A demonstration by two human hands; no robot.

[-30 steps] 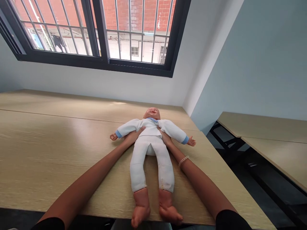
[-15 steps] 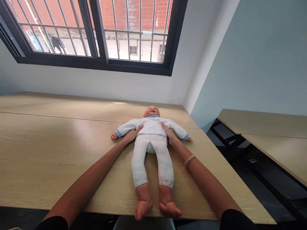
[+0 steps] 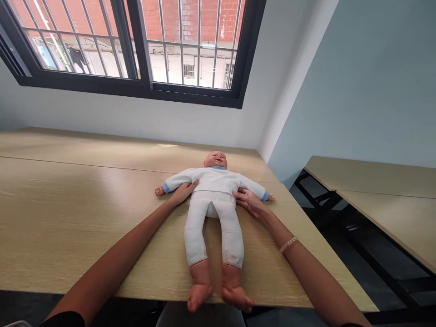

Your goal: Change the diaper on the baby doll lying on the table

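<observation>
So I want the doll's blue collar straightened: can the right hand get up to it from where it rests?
Probably yes. The right hand lies at the doll's waist, beside its sleeve, and nothing stands between it and the blue collar on the table.

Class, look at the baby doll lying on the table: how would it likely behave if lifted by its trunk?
The doll probably flops: its cloth-covered legs look soft and lie slack. Its moulded head and feet likely hang down as the heavier ends. It seems unlikely to roll, lying flat with arms spread between the left hand and right hand.

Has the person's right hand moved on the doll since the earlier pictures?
Yes. The right hand has slid down from the doll's chest to its waist, nearer the table's front edge.
</observation>
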